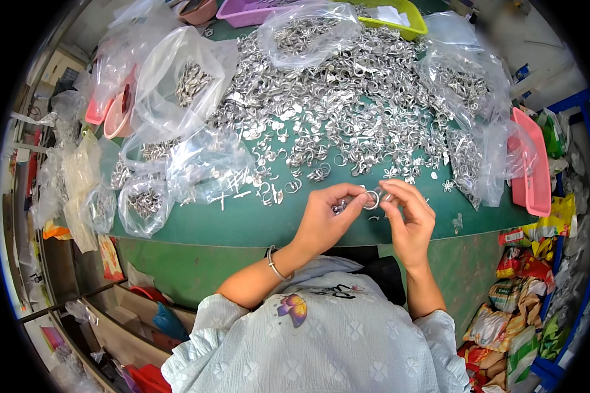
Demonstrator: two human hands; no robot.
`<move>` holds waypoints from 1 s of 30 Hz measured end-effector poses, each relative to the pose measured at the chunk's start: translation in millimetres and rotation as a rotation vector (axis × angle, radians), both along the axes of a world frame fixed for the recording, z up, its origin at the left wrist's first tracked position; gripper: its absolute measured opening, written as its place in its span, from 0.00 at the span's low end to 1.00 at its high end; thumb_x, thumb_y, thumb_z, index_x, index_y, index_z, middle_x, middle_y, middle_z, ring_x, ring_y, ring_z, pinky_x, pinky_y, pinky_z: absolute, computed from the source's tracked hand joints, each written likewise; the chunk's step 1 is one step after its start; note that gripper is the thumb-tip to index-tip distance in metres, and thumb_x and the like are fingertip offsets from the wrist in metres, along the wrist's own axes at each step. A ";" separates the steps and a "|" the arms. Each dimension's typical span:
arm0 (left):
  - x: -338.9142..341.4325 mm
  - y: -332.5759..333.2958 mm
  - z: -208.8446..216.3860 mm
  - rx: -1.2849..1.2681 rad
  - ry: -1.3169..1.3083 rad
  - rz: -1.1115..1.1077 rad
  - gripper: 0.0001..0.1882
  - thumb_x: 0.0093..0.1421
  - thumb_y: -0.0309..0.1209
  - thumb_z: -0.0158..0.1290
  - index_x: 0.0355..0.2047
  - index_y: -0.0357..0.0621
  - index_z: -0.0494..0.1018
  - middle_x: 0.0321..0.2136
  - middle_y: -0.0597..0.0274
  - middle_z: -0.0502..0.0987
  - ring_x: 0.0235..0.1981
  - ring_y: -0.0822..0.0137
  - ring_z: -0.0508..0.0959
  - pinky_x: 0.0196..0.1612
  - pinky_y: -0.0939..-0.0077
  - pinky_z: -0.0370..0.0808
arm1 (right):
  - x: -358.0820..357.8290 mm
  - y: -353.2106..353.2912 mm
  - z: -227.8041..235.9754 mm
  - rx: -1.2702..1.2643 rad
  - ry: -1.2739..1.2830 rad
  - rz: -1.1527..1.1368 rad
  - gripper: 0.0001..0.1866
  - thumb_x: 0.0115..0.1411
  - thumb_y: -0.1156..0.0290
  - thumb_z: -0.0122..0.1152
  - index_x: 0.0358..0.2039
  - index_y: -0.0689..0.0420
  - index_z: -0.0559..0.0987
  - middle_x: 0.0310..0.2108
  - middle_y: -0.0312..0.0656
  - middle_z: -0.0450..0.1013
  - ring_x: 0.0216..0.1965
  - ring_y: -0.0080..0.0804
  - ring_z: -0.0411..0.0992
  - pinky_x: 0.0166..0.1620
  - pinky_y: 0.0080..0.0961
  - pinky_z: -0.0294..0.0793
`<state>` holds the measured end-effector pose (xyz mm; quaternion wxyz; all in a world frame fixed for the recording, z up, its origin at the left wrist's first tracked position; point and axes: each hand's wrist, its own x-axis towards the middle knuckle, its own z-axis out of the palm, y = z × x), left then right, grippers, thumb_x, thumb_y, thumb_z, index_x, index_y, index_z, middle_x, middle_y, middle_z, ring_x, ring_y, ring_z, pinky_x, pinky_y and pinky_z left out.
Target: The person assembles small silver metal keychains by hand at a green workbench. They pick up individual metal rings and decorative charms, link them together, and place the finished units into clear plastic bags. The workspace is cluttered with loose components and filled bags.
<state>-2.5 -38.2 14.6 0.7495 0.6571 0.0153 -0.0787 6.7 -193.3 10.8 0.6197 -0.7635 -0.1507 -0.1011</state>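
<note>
Above the front edge of the green table, my left hand (331,215) pinches a silver ring (372,200) between thumb and forefinger. More small silver pieces (339,207) show by its curled fingers. Close to the ring on the other side is my right hand (410,215), thumb and forefinger closed on a small shiny thing too small to make out. A wide heap of loose silver rings (334,92) spreads over the table beyond both hands, with scattered pieces reaching almost to my fingers. A flower-shaped silver piece (448,186) lies to the right of my right hand.
Clear plastic bags of metal pieces stand left (144,203) and right (465,160) on the green table (242,226). A pink tray (531,164) sits at the right edge; purple (242,13) and yellow-green (406,23) trays are at the back. Colourful sacks (505,314) pile up at right.
</note>
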 end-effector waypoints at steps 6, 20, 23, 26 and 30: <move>10.4 11.7 -14.9 0.164 -0.161 0.040 0.08 0.56 0.27 0.51 0.33 0.34 0.74 0.24 0.64 0.77 0.19 0.79 0.69 0.21 0.85 0.65 | 5.6 -3.8 -10.9 0.245 0.392 0.051 0.11 0.58 0.78 0.49 0.41 0.66 0.72 0.36 0.45 0.71 0.31 0.25 0.70 0.34 0.18 0.69; -0.4 16.5 -38.5 0.095 -0.051 0.019 0.11 0.53 0.27 0.54 0.38 0.39 0.71 0.22 0.62 0.73 0.21 0.74 0.70 0.27 0.77 0.69 | 1.7 13.9 -39.4 0.575 0.732 0.201 0.11 0.62 0.71 0.45 0.42 0.63 0.67 0.32 0.44 0.71 0.25 0.25 0.69 0.27 0.18 0.67; -11.4 20.0 -36.9 0.293 -0.276 0.094 0.09 0.49 0.25 0.56 0.32 0.38 0.71 0.21 0.61 0.72 0.21 0.69 0.71 0.27 0.78 0.68 | 1.6 29.8 -40.0 0.529 0.689 0.237 0.09 0.61 0.72 0.47 0.40 0.62 0.67 0.30 0.41 0.72 0.24 0.22 0.69 0.27 0.17 0.67; -20.4 38.8 -23.9 0.356 -0.277 0.119 0.07 0.49 0.25 0.57 0.29 0.38 0.71 0.22 0.60 0.71 0.23 0.67 0.72 0.27 0.77 0.69 | 3.6 39.5 -39.0 0.402 0.622 0.294 0.08 0.60 0.74 0.48 0.39 0.63 0.69 0.32 0.40 0.72 0.28 0.20 0.68 0.29 0.15 0.68; -26.6 110.2 29.1 0.663 -0.467 0.583 0.05 0.47 0.22 0.56 0.26 0.39 0.72 0.21 0.59 0.74 0.22 0.65 0.74 0.26 0.77 0.69 | 6.2 42.0 -28.2 0.048 0.394 0.262 0.07 0.56 0.77 0.51 0.36 0.63 0.72 0.36 0.40 0.71 0.33 0.21 0.68 0.33 0.17 0.68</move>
